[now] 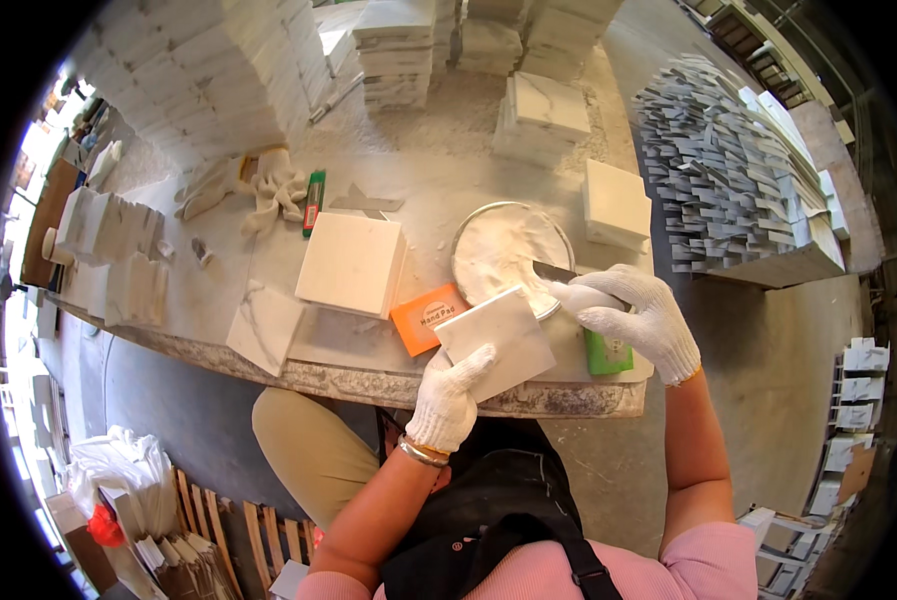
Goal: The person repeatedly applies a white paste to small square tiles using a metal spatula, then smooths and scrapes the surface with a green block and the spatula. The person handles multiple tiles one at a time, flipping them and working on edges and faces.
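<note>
Just below the middle of the frame sits a square white tile (495, 340), tilted a bit and held over the near edge of the dusty workbench (438, 205). The left hand (448, 400), in a white knit glove, grips it from the lower corner, fingers curled up against the tile's edge and thumb underneath as far as I can see. The right hand (633, 315), gloved too, is closed around a putty knife (558, 272) whose dark blade pokes out to the left, tip right at the tile's upper right corner and over the rim of a round metal bowl (508, 255) full of white paste.

Touching the tile's left side is an orange sanding pad (423, 318). Under the right wrist there's a green block (608, 355) lying on the bench edge. Further left on the bench is a stack of square white tiles (351, 265), and a marbled tile (265, 328) hangs over the front edge. A pair of spare gloves (258, 185) and a green marker (314, 200) lie toward the upper left. Another white block (616, 205) sits to the right of the bowl.

Up top are more tile stacks (540, 115), and the upper right has a big pile of grey strips (718, 170).
</note>
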Demonstrator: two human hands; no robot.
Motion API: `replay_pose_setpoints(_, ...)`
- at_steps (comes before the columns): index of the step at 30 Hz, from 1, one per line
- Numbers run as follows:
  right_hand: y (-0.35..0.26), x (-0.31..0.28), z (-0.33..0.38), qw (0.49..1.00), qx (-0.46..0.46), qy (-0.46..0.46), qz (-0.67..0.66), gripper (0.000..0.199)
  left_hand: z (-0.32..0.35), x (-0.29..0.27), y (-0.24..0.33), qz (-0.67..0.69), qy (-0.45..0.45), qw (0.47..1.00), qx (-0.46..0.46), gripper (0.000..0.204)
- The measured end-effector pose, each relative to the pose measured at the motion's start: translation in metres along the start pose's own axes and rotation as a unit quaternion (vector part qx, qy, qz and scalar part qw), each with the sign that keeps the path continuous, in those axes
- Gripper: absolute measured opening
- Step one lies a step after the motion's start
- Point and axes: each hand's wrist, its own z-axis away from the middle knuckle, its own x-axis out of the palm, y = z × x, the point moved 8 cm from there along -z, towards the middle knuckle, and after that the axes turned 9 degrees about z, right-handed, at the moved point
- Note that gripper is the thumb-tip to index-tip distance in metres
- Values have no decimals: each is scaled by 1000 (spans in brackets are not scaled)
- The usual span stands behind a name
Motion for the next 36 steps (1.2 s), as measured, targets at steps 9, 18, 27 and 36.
replay_pose_setpoints(9,-8,3,-5,996,-36,27,75,33,1,0,0,3,8,1000,3,49)
replay_pose_setpoints(18,-11,2,-7,995,-39,23,90,34,1,0,-1,4,9,1000,-3,47)
replay_pose_setpoints(27,-10,2,-9,996,-29,18,77,35,1,-1,-2,-15,3,1000,-5,50)
replay_pose_setpoints(36,-12,1,-9,995,-41,25,87,36,2,2,0,-5,-1,1000,-9,51)
